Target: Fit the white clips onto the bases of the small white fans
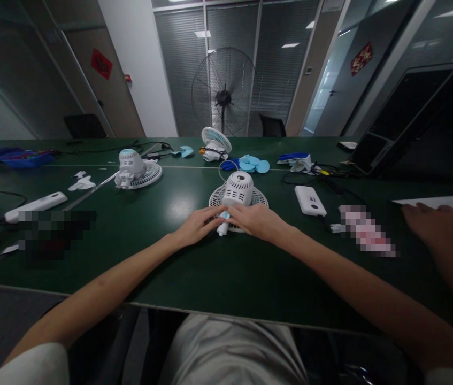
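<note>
In front of me a small white desk fan [239, 188] lies face down, its grille against the table and its vented motor housing upward. A short white stem [222, 229] with a light blue piece [225, 215] sticks out from its near side. My left hand [194, 227] grips this stem from the left, fingers closed at the blue piece. From the right, my right hand [255, 220] closes on the same spot, fingertips meeting the left ones. The fingers partly hide the stem and the near grille edge.
On the green table [178, 278], another face-down fan [130, 168] lies left, and a third fan [215, 144] stands behind. Light blue fan blades [253, 163], a white power bank [309, 201] and cables lie around. At right are another person's hand [437, 224] and a black case [414, 117].
</note>
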Demonstrator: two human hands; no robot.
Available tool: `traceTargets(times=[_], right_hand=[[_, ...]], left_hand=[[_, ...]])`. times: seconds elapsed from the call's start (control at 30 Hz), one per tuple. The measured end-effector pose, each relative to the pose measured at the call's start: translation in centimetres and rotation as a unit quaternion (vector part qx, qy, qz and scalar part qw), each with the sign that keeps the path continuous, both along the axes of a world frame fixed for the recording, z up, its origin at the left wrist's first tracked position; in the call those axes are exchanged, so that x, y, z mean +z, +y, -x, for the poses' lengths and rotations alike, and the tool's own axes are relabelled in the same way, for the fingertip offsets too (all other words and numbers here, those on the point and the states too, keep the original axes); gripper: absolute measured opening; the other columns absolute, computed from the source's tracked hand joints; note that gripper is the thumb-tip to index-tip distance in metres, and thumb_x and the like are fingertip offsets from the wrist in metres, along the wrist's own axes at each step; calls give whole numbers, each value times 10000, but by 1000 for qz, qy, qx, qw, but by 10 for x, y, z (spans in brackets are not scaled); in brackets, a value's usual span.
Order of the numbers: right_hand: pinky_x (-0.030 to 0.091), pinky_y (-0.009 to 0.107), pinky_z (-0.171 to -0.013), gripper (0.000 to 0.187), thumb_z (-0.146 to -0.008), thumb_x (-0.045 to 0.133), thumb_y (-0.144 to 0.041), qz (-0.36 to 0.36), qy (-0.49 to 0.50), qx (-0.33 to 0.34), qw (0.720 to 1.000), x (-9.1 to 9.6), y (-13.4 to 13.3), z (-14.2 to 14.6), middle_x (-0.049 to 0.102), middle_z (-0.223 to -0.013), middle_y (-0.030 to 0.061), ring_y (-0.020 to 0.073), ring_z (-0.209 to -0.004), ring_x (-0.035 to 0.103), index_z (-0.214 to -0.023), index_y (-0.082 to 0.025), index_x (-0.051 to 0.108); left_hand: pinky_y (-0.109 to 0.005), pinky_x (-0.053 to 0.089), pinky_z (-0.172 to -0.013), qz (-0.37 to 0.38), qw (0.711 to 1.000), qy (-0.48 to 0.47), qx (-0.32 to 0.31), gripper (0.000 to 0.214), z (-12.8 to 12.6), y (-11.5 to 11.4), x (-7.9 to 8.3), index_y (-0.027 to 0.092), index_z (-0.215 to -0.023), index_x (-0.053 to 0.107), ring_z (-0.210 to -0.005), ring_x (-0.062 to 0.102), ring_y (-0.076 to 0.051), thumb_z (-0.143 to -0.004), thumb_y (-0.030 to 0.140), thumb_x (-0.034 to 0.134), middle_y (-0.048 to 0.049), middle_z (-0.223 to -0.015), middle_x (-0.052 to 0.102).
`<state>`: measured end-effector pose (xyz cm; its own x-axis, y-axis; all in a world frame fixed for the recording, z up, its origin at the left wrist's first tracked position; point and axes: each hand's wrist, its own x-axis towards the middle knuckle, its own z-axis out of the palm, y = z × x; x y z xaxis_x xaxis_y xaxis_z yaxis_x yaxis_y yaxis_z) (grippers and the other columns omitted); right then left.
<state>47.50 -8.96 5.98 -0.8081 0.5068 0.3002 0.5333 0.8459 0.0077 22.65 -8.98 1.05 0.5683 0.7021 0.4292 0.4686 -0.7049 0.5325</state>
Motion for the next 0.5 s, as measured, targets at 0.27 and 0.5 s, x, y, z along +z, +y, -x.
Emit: traceTargets(times=[0.27, 0.5], right_hand=[[414, 235, -413, 460, -1108, 261, -454, 411, 203, -126, 880, -11, -13, 21, 677, -715, 37, 121, -464, 601, -989, -153, 588], [482, 310, -607, 438, -1088, 409, -475, -9, 32, -75, 997, -1, -11, 4, 710, -1053, 152, 236, -809, 696, -1283, -110, 551]], left_hand=[[-334, 526, -913, -4, 1000, 0, 0, 449, 0, 1, -3, 222, -1495, 526, -1035, 668, -209, -1084, 395, 475, -96, -1312, 671], [-340, 536, -938, 7, 1000, 0, -3, 459, 1, 1, -1, 234, -1503, 519, -1054, 683, -214, -1078, 405, 486, -96, -1396, 637]])
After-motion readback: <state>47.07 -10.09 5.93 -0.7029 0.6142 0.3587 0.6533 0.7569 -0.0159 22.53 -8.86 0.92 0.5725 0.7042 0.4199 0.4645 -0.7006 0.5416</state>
